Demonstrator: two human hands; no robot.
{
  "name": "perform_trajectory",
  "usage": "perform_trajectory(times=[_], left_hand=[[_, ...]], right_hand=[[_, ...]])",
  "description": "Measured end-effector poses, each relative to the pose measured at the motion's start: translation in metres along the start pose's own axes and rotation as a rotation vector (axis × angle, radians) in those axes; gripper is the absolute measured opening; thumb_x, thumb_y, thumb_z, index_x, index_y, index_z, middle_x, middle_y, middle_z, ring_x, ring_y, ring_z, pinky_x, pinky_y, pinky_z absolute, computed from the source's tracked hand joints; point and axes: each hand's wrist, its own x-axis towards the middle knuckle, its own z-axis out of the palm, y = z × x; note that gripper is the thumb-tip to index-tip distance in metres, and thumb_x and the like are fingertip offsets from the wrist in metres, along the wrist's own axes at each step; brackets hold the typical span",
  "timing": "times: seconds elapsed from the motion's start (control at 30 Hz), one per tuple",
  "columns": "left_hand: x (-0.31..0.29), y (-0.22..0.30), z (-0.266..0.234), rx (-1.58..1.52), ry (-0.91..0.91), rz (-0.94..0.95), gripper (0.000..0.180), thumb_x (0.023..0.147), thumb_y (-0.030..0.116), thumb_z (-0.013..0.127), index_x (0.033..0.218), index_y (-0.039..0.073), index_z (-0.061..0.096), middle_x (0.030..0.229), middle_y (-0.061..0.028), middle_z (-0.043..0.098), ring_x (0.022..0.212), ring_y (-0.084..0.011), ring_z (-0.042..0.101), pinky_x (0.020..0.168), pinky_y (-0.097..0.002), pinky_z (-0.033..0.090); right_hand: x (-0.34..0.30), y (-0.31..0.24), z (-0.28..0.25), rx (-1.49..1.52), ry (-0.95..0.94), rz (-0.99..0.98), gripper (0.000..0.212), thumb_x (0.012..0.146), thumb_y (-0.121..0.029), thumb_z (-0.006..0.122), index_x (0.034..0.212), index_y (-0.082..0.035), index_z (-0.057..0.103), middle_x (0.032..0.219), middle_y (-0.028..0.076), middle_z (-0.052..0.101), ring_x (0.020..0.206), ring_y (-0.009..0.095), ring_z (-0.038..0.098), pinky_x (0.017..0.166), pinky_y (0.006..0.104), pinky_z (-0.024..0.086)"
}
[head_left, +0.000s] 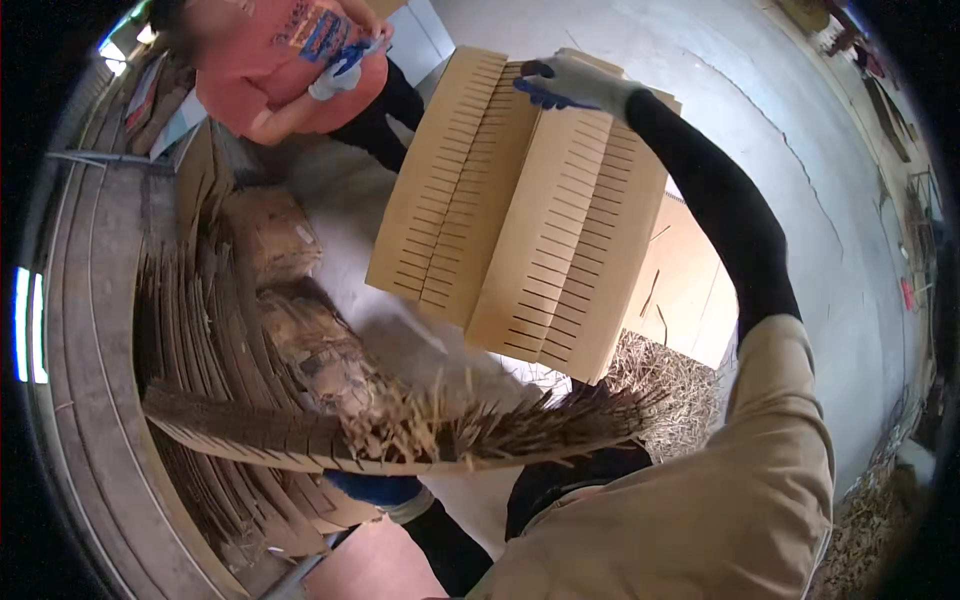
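Light is fairly bright and even on the pale floor (800, 200), while the slits (22, 325) at far left glare pure white. Soft shadow lies left of the cardboard (520, 220). The straw (410, 425) smears, perhaps from motion. Boards (90, 400) bow leftward, and the darkened edges look mushy.

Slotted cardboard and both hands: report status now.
Left hand at the near edge of the dark curved strip, grip partly hidden. Right hand at far end of slotted cardboard. Straw-like bits litter the strip.
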Motion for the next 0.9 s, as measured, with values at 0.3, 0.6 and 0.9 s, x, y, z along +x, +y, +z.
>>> perform_trajectory(times=[0.3,0.6,0.9], left_hand=[[0.022,-0.028,0.067,-1.175,-0.243,-0.389,0.057,0.098,0.043,0.052,0.141,0.006,0.046,0.141,-0.016,0.051,0.127,-0.0325,0.052,0.108,-0.0503,0.041],[-0.056,-0.009,0.054,-0.702,-0.334,-0.392,0.058,0.082,0.015,0.071,0.135,0.012,0.049,0.132,-0.008,0.054,0.119,-0.0284,0.054,0.103,-0.0461,0.045],[-0.116,0.037,-0.002,-0.596,-0.55,-0.32,0.064,0.074,0.001,0.068,0.133,0.011,0.046,0.124,-0.0053,0.056,0.111,-0.0225,0.056,0.097,-0.0384,0.047]], right_hand=[[-0.274,-0.121,0.055,-0.246,-0.154,-0.41,0.132,0.055,-0.076,0.079,0.147,0.006,0.032,0.15,0.025,0.038,0.142,0.04,0.034,0.117,0.0467,0.026],[-0.451,-0.205,0.185,0.15,0.48,-0.283,0.115,0.06,-0.045,0.091,0.146,0.005,0.033,0.143,0.024,0.047,0.133,0.035,0.046,0.112,0.0418,0.037],[-0.552,-0.232,0.269,0.876,0.512,-0.166,0.095,0.062,-0.01,0.09,0.144,0.002,0.042,0.122,0.011,0.064,0.112,0.016,0.06,0.101,0.0298,0.046]])
